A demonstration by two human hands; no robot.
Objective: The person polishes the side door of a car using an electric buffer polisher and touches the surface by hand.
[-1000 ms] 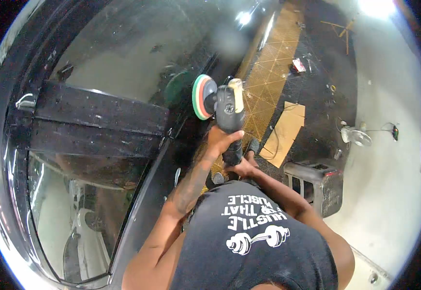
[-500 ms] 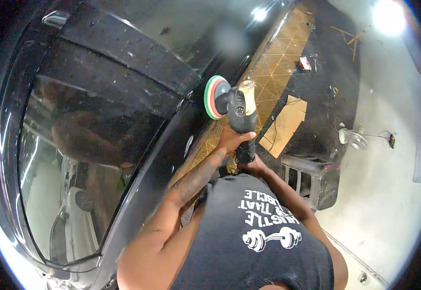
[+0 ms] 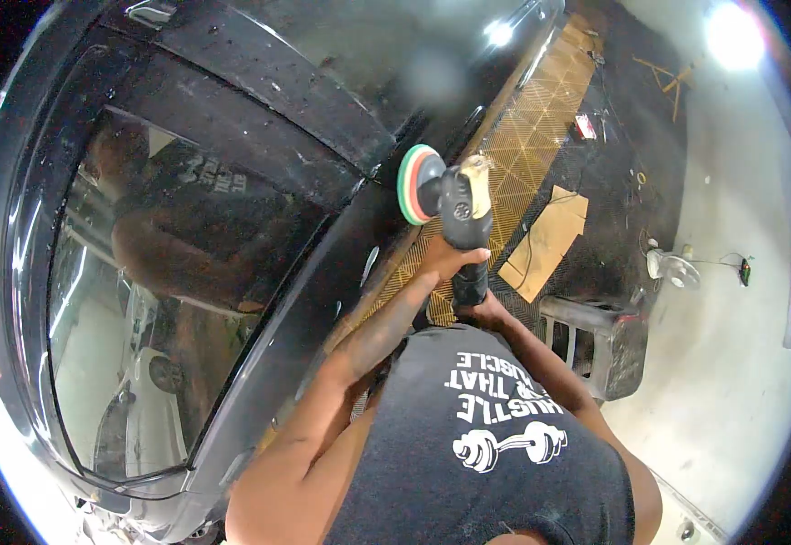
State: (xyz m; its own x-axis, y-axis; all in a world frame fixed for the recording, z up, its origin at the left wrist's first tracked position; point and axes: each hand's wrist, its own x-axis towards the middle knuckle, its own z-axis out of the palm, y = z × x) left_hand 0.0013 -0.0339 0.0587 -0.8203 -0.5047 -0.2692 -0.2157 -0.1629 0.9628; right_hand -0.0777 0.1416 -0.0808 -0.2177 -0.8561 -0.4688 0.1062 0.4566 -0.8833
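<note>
A black and yellow car polisher [image 3: 464,209] with a green, orange and grey round pad [image 3: 419,185] is held in front of my waist. My left hand [image 3: 450,258] is wrapped round its dark body, thumb lying across the top. At the tail end, my right hand [image 3: 486,311] grips the polisher, its fingers partly hidden behind the tool and my shirt. The pad faces the side of a glossy black car [image 3: 250,109]; whether it touches the panel I cannot tell.
The car's side window [image 3: 168,300] reflects my body at the left. Patterned yellow matting [image 3: 541,100] runs along the car. To the right are a cardboard piece [image 3: 545,241], a dark boxy stool [image 3: 609,350], a small fan [image 3: 672,268] and cables on the floor.
My view has shifted slightly, so the car and floor items appear a little further right. The polisher stays in both hands, its pad turned towards the car.
</note>
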